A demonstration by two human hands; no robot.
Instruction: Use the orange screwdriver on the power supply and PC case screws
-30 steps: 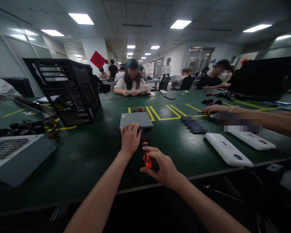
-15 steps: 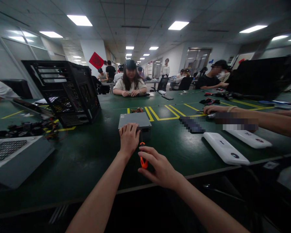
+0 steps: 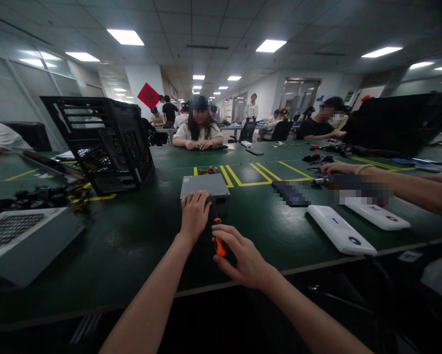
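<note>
A grey computer power supply (image 3: 206, 183) lies on the green tabletop in front of me, its power socket facing my side. My left hand (image 3: 195, 209) grips its near edge, fingers bent over the top face. With thumb and fingers around its orange and black handle, my right hand (image 3: 239, 253) holds a screwdriver (image 3: 220, 243). The thin shaft points away from me to the near face of the power supply, just right of my left hand. Where the tip sits is too small to tell. Coloured cables (image 3: 208, 170) bunch behind the power supply.
A black computer case (image 3: 103, 142) stands at left, with a larger grey power supply (image 3: 32, 241) nearer me. To the right are a phone (image 3: 291, 193), white devices (image 3: 341, 230), and a co-worker's arm (image 3: 401, 182). Another person (image 3: 199, 130) sits across the table.
The view has tilted up slightly. My right hand and the screwdriver sit a touch lower and to the right. My left hand stays on the power supply.
</note>
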